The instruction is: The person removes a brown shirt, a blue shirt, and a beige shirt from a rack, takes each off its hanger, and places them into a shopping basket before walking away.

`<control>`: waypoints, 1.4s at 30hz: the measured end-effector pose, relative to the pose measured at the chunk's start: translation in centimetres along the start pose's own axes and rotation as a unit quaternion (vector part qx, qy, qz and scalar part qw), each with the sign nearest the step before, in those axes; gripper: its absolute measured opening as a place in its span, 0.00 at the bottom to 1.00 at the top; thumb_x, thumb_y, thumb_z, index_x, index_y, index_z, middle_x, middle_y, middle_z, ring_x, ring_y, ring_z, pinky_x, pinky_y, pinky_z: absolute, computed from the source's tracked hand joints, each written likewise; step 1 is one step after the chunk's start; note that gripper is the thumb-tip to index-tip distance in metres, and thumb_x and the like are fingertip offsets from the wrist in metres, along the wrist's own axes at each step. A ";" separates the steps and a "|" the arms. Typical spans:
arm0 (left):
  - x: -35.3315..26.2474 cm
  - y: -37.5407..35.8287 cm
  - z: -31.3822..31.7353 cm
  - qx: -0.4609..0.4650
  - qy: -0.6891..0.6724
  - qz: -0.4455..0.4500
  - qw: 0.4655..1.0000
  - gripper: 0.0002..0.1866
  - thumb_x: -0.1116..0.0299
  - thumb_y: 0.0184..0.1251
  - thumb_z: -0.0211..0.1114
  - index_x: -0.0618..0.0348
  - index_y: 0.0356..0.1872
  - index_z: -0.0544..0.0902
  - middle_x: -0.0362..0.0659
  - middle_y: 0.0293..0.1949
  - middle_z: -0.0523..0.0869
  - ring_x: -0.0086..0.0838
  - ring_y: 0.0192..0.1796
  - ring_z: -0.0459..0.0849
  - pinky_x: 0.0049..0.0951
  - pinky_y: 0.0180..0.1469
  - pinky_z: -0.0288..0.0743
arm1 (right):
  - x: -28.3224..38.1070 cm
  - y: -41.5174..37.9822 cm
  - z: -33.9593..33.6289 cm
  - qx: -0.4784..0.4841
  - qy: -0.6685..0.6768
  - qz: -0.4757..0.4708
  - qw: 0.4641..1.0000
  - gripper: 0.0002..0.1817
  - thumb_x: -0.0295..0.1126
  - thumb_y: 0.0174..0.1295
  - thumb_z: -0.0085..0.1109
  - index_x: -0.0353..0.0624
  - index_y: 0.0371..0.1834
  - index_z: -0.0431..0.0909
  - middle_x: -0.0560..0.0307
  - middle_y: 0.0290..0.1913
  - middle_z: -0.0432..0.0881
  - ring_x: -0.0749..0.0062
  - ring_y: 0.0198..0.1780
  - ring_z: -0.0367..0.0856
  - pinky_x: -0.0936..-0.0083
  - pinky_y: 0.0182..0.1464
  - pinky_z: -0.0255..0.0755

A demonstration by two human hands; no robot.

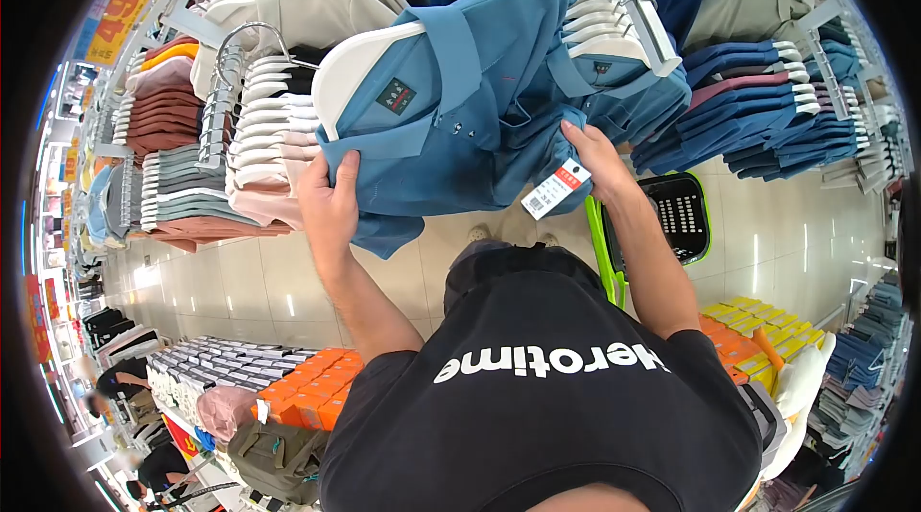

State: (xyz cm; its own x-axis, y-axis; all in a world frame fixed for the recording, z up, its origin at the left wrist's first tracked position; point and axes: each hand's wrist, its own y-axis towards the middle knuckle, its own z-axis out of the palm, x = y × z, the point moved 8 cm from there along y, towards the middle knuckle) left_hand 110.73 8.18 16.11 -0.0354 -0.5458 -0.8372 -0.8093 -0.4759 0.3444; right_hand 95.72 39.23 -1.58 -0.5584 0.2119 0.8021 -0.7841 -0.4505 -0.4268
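Observation:
A blue collared polo shirt (460,162) on a white hanger (357,71) is held up in front of me, its neck label and small buttons showing. My left hand (329,203) is closed on the shirt near the collar tip, thumb on top. On the other side, my right hand (599,163) pinches a bunched part of the same shirt. Beside those fingers hangs a white and red price tag (556,189) with a barcode. More blue shirts (624,80) on white hangers hang from a metal rack arm (638,8) just behind.
Racks of folded-over shirts on hangers surround me, with rust-coloured ones (165,119) at left and navy ones (739,109) at right. A black and green shopping basket (676,214) stands on the tiled floor. Orange boxes (312,387) and a dark green backpack (273,459) lie behind my left side.

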 end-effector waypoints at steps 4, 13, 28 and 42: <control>0.4 0.0 0.2 0.012 0.016 -0.010 1.000 0.17 0.60 0.72 0.65 0.69 0.42 0.83 0.40 0.29 0.85 0.21 0.33 0.75 0.25 0.39 0.71 | 0.5 -0.3 1.4 0.000 0.067 -0.007 0.998 0.15 0.42 0.75 0.51 0.41 0.42 0.76 0.62 0.32 0.83 0.79 0.29 0.83 0.77 0.34 0.80; -0.2 0.0 0.6 0.011 0.004 -0.001 1.000 0.16 0.62 0.72 0.64 0.69 0.43 0.83 0.42 0.31 0.85 0.22 0.35 0.76 0.25 0.41 0.72 | -0.3 0.0 1.5 0.054 0.122 -0.017 0.991 0.19 0.48 0.72 0.56 0.40 0.47 0.76 0.57 0.38 0.85 0.73 0.36 0.86 0.72 0.42 0.84; -0.8 -2.2 2.1 0.269 0.081 -0.070 0.957 0.16 0.60 0.67 0.67 0.66 0.40 0.85 0.46 0.22 0.81 0.29 0.25 0.75 0.32 0.30 0.70 | 9.7 -6.9 -3.6 -0.240 -0.341 -0.366 0.832 0.11 0.27 0.67 0.58 0.34 0.49 0.80 0.55 0.43 0.86 0.75 0.43 0.81 0.77 0.48 0.74; -1.9 -4.3 14.1 0.287 0.065 0.101 0.950 0.13 0.61 0.67 0.64 0.62 0.37 0.87 0.49 0.34 0.86 0.45 0.37 0.83 0.39 0.40 0.74 | 5.4 -6.9 5.1 0.098 -0.409 -0.209 0.883 0.10 0.31 0.64 0.64 0.33 0.37 0.78 0.54 0.27 0.78 0.78 0.29 0.71 0.74 0.34 0.69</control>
State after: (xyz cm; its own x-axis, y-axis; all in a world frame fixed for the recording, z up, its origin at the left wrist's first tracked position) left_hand 105.99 21.05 10.25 -0.1812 -0.6846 -0.7061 -0.9816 0.0821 0.1723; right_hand 99.52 39.06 7.82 0.2145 -0.2659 0.9398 -0.7684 -0.6400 -0.0057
